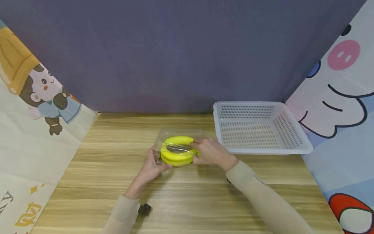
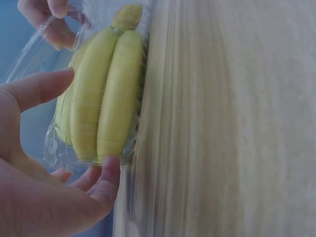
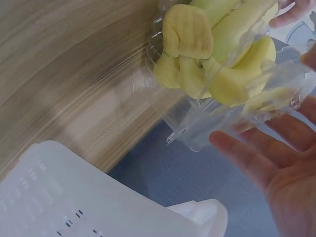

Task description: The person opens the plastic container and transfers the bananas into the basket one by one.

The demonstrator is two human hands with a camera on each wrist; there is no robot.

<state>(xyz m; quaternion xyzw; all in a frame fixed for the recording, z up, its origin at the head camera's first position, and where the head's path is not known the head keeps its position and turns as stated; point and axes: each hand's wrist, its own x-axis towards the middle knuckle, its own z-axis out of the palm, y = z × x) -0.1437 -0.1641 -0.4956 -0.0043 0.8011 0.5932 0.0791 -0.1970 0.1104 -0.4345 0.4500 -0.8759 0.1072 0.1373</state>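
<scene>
A clear plastic clamshell box stands on the wooden table with a bunch of yellow bananas inside. My left hand holds the left end of the box, its thumb along the near side and its fingers round the end. In the left wrist view the fingertips press the end of the box by the banana tips. My right hand pinches the lid at the right end, over the banana stems. The lid stands partly raised in the right wrist view, its clear plastic between thumb and fingers.
A white perforated basket stands at the back right, close to my right hand. Behind the table rises a dark grey-blue panel. Printed cloths with cartoon figures hang on both sides. A small black object is by my left wrist.
</scene>
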